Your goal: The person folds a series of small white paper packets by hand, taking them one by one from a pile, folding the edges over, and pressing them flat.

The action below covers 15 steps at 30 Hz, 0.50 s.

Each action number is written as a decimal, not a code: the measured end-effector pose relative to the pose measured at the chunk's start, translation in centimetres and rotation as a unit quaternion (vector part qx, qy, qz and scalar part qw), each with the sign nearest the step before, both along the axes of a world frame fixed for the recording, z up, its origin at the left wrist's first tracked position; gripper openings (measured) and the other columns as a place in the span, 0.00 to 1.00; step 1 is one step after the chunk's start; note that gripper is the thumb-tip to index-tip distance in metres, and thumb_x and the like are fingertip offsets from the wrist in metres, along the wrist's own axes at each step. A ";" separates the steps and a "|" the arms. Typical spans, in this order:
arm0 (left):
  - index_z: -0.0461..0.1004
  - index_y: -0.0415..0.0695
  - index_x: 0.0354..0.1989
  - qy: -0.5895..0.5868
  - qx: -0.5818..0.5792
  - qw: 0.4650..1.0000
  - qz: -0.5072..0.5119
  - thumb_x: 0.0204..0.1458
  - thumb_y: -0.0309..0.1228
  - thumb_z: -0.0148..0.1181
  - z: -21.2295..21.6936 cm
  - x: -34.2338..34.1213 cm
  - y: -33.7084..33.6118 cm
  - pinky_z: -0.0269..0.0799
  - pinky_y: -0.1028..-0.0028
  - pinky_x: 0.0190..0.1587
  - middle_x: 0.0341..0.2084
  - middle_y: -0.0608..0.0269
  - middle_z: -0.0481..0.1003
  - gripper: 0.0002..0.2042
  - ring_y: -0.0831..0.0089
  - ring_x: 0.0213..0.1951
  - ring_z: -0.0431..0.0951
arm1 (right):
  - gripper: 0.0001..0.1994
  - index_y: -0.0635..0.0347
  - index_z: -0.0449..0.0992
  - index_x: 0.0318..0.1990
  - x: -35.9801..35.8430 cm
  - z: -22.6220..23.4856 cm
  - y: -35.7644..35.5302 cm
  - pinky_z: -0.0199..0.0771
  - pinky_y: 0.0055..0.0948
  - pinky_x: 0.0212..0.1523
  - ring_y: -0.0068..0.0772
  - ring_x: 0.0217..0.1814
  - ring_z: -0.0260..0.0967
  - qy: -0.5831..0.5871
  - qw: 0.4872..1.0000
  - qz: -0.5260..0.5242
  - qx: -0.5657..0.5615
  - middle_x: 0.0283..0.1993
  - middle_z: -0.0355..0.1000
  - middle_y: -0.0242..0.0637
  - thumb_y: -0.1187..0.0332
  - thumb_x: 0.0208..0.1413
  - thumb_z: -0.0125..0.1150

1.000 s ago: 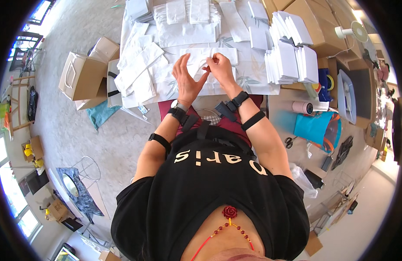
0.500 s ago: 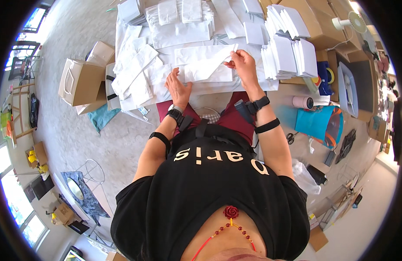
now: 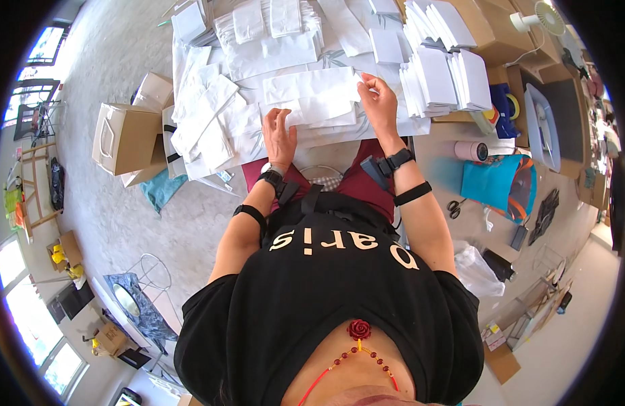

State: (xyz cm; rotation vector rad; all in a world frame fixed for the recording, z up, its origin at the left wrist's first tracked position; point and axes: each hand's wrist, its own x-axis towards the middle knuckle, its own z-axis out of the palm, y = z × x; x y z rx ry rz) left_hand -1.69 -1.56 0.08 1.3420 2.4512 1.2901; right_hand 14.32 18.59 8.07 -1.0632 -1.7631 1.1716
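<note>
A long, thin white sheet (image 3: 319, 106) lies across the near side of the table in front of me. My right hand (image 3: 378, 105) has thumb and forefinger pinched at its right end, where the edge stands slightly raised. At the other end rests my left hand (image 3: 278, 139), its fingers stretched out on the sheet and holding nothing. Beneath and beyond it lies another white piece (image 3: 305, 82). Loose white pieces (image 3: 207, 125) overlap in a heap left of my left hand. What material they are, I cannot tell.
Folded white stacks (image 3: 434, 78) stand at the table's right side. A wide white pile (image 3: 268, 57) lies at the back. Cardboard boxes (image 3: 123, 139) sit left of the table. A blue bag (image 3: 492, 186) and scissors (image 3: 454, 208) are on the floor to the right.
The sheet's right part, raised in a slanting fold before, now lies flatter. My right hand keeps its pinch at that end. My left hand stays nearly in place.
</note>
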 end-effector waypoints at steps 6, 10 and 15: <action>0.71 0.46 0.51 0.013 -0.003 1.000 0.001 0.44 0.18 0.64 -0.2 -0.1 0.1 0.66 0.55 0.58 0.53 0.52 0.69 0.23 0.50 0.55 0.70 | 0.11 0.64 0.78 0.34 0.5 1.4 0.2 0.78 0.33 0.45 0.36 0.42 0.80 -0.052 0.998 -0.021 0.000 0.41 0.82 0.40 0.64 0.60 0.65; 0.71 0.45 0.48 -0.005 -0.003 1.000 0.009 0.44 0.17 0.64 -0.9 -0.4 0.2 0.66 0.55 0.58 0.51 0.52 0.70 0.21 0.49 0.54 0.70 | 0.12 0.65 0.79 0.34 1.6 0.5 1.4 0.77 0.31 0.41 0.33 0.39 0.79 -0.048 0.999 -0.022 0.001 0.34 0.81 0.39 0.63 0.60 0.66; 0.71 0.44 0.45 -0.018 -0.008 1.000 0.006 0.44 0.17 0.63 -1.2 -0.8 0.1 0.66 0.55 0.57 0.48 0.53 0.72 0.19 0.49 0.53 0.71 | 0.13 0.66 0.78 0.35 4.6 -2.0 3.0 0.76 0.29 0.35 0.25 0.30 0.76 -0.028 0.996 -0.022 -0.085 0.30 0.79 0.36 0.62 0.62 0.66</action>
